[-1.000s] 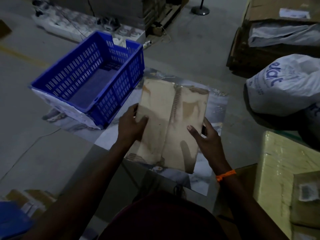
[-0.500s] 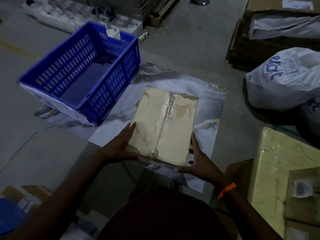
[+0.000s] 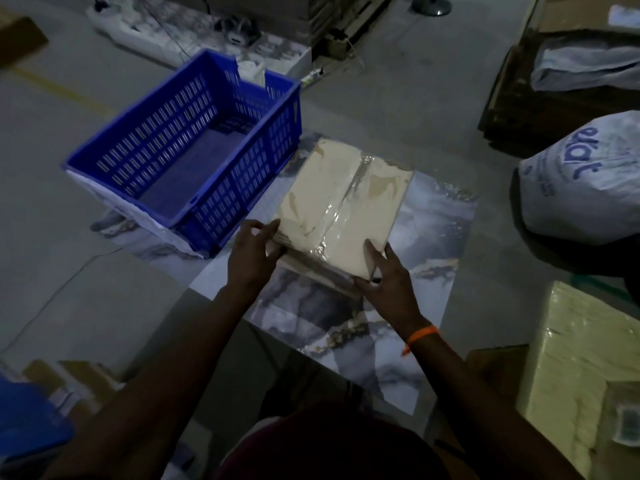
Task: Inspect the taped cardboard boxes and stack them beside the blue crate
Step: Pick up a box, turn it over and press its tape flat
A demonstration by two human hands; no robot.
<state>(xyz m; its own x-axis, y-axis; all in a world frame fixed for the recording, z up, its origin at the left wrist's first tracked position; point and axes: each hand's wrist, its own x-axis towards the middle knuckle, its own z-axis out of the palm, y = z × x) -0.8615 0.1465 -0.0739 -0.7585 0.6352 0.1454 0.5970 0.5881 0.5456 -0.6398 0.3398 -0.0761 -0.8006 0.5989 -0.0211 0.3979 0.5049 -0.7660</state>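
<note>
A flat tan cardboard box [image 3: 343, 206] with clear tape down its middle lies on a marbled sheet [image 3: 426, 237] on the floor, just right of the blue crate [image 3: 187, 157]. My left hand [image 3: 251, 252] grips the box's near left corner. My right hand [image 3: 388, 282] holds its near right corner, thumb on top; an orange band circles that wrist. The crate's inside looks bare. The box's near edge is lifted slightly, or it rests on something; I cannot tell which.
A white printed sack [image 3: 585, 178] sits at the right. A yellow wrapped package [image 3: 581, 368] and labelled cartons lie at lower right. Dark stacked cartons [image 3: 554, 98] stand at far right. White items and cables [image 3: 180, 32] lie behind the crate.
Both hands have lowered the box from a raised, tilted hold down onto the marbled sheet beside the crate, sliding to its near corners.
</note>
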